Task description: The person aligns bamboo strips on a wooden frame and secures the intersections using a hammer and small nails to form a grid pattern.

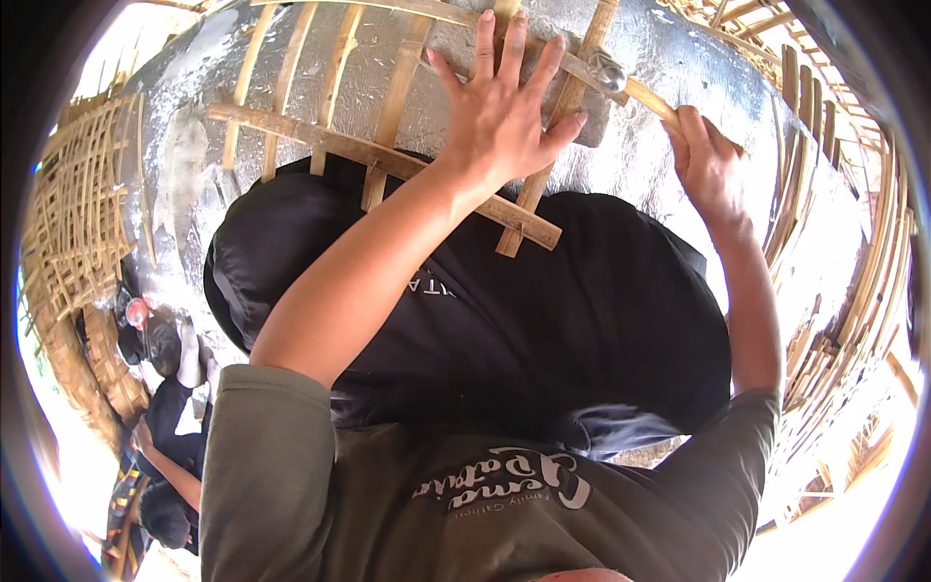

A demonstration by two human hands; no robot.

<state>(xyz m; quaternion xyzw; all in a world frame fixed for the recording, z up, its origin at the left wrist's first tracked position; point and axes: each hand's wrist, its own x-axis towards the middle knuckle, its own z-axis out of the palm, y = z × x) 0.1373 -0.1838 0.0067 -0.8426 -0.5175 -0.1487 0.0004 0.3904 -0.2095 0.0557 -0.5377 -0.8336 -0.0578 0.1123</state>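
A frame of crossed bamboo strips lies on the floor in front of my folded legs, its near corner reaching over my dark trousers. My left hand rests on the frame with its fingers spread, pressing over a crossing of strips. Closed around the wooden handle of a hammer is my right hand. The hammer's rounded metal head is at a strip crossing just right of my left hand; I cannot tell whether it touches. A flat grey slab shows beneath the strips there, partly hidden.
The floor is grey and stained. Woven bamboo panels stand at the left. Long bundled bamboo strips line the right side. Another person in dark clothes is at the lower left, near a small red object.
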